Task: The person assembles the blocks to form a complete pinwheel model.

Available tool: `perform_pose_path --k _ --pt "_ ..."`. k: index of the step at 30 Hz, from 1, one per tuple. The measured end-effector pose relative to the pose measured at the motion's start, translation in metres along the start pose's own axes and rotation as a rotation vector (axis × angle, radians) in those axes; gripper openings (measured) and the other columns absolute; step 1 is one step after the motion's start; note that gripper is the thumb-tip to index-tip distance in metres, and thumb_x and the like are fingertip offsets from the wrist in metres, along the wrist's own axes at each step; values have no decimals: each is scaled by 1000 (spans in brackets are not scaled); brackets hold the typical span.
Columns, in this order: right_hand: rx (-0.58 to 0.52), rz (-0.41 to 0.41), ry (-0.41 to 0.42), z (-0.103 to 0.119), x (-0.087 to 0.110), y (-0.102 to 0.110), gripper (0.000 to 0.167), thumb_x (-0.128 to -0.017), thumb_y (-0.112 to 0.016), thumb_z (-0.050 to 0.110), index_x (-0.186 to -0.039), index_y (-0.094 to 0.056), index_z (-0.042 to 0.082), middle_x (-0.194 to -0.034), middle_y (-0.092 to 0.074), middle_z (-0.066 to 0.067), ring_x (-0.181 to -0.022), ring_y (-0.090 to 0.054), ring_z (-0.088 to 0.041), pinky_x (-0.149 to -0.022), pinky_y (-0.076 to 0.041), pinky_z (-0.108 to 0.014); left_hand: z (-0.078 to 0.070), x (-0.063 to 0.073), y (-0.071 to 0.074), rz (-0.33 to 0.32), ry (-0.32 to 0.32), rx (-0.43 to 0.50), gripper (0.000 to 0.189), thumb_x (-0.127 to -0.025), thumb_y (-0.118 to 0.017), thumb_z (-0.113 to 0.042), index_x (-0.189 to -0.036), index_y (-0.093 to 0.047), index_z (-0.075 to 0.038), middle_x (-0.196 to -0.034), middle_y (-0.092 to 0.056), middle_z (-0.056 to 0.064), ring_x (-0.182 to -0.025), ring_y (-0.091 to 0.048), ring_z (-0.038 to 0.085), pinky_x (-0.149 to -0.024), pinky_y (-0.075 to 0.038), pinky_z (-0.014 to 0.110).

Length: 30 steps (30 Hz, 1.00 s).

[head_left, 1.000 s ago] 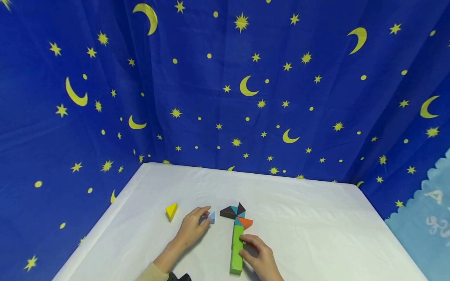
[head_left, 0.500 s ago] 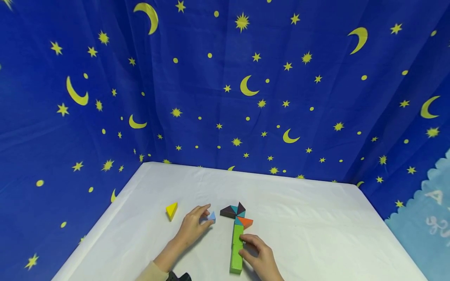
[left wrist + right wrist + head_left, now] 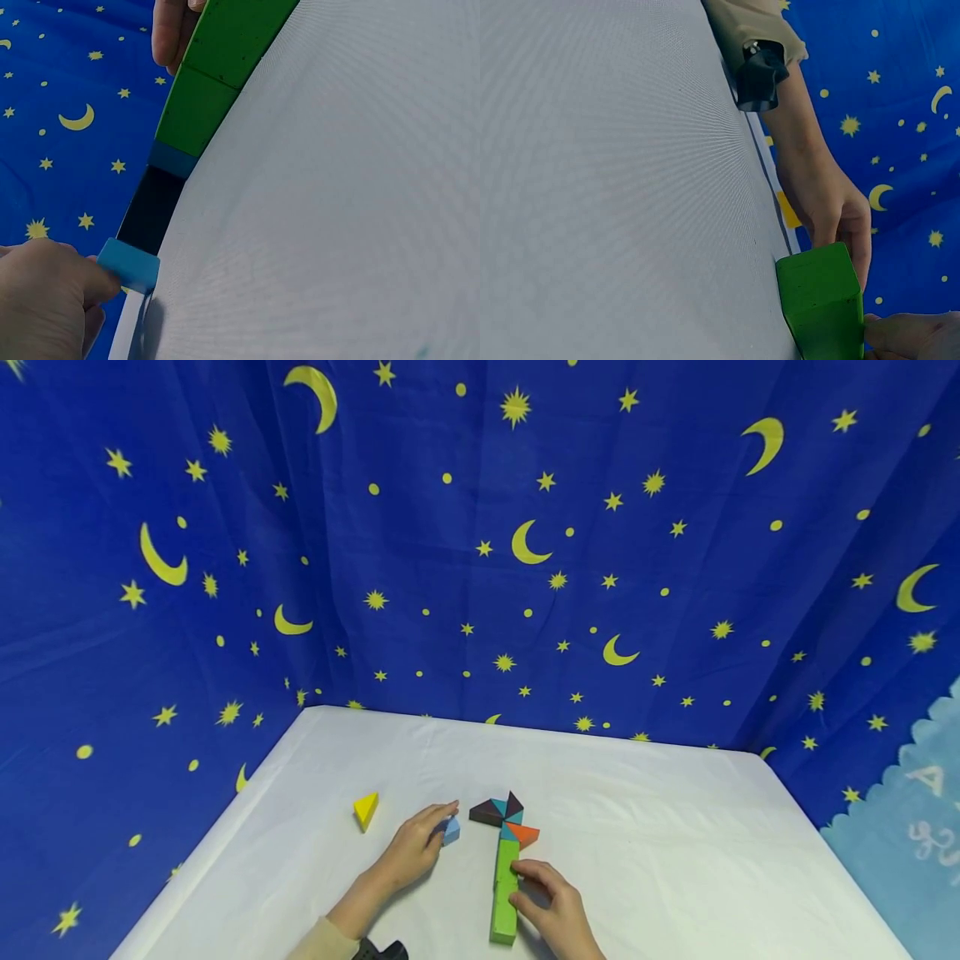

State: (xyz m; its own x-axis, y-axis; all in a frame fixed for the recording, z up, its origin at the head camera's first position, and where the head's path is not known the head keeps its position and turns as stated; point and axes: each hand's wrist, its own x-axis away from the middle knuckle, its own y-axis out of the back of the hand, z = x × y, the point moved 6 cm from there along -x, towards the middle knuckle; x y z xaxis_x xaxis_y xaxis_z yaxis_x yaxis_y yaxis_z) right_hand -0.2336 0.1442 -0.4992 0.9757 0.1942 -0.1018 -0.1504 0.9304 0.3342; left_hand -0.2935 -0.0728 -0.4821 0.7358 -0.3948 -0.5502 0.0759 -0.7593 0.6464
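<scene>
My left hand [image 3: 411, 852] pinches a light blue triangular block [image 3: 451, 832] low over the white table, left of a row of blocks. In the left wrist view the thumb of the left hand [image 3: 49, 296] presses the near side of that light blue block [image 3: 129, 264]. The row has two green blocks [image 3: 506, 893] end to end. At its far end sit teal triangles [image 3: 510, 832], an orange triangle [image 3: 525, 835] and dark brown triangles [image 3: 486, 812]. My right hand [image 3: 558, 910] rests its thumb and a fingertip against the right side of the green blocks.
A yellow triangular block [image 3: 366, 811] stands on the white tablecloth [image 3: 675, 860], left of my left hand. Blue curtains [image 3: 420, 543] with moons and stars rise behind and beside the table. A black strap [image 3: 759, 79] sits on the left wrist.
The light blue block has turned in my left fingers from an upright triangle to a lower, tilted pose. The left fingertips have shifted slightly right. The right hand and the row have stayed put.
</scene>
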Motion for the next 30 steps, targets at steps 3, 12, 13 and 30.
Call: perform_pose_path --k 3,12,13,30 --pt "-6 1 -10 -1 -1 0 42 -81 -74 14 -118 -61 2 -119 -60 -8 -113 -56 -24 -93 -47 -25 1 1 1 -26 8 -7 50 -79 -69 5 -127 -54 2 -110 -63 6 -106 -60 22 -93 -48 36" --pt "-6 -1 0 1 0 -1 41 -81 -74 13 -118 -61 2 -119 -59 -9 -114 -55 -26 -94 -47 -27 2 2 4 -146 -45 -46 49 -70 -80 0 -115 -62 2 -91 -60 2 -83 -61 13 -75 -54 29" --pt "-2 -1 2 2 0 0 41 -81 -74 14 -118 -61 2 -119 -60 -9 -113 -55 -26 -94 -47 -27 2 2 4 -155 -48 -46 48 -69 -80 1 -114 -62 2 -90 -61 2 -82 -61 14 -74 -54 29" --pt "11 -4 -3 3 1 0 41 -80 -75 15 -117 -61 2 -119 -60 -9 -113 -55 -26 -93 -47 -26 7 1 -3 -57 107 61 29 -77 -76 -5 -105 -68 -1 -96 -68 6 -83 -65 16 -73 -55 24"
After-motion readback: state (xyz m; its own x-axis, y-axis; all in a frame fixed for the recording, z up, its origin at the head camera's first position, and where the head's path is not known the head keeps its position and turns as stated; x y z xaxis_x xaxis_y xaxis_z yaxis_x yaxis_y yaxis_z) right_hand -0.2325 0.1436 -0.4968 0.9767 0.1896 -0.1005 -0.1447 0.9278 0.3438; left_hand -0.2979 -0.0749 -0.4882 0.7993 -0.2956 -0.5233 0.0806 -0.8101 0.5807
